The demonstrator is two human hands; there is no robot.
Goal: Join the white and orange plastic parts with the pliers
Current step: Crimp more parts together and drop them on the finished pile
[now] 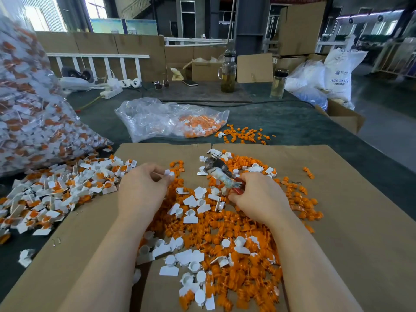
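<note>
1. Right hand (258, 197): fingers curled round the red handles of the pliers (219, 173), low over the loose pile.
2. Pliers: long axis runs from the hand up and to the left; the dark metal head points away from the person, toward upper left. Jaw gap not readable.
3. Left hand (144, 188): fingertips pinch a small white part (168, 172), held just above the pile, left of the pliers' head.
4. Loose orange parts (236, 244) and white pieces lie heaped on a cardboard sheet (337, 221) covering the bench (292, 122).
5. Joined white-and-orange pieces (56, 194) lie heaped to the left.
6. Beyond: clear bag of orange parts (171, 120); large filled bag (27, 104) far left.
</note>
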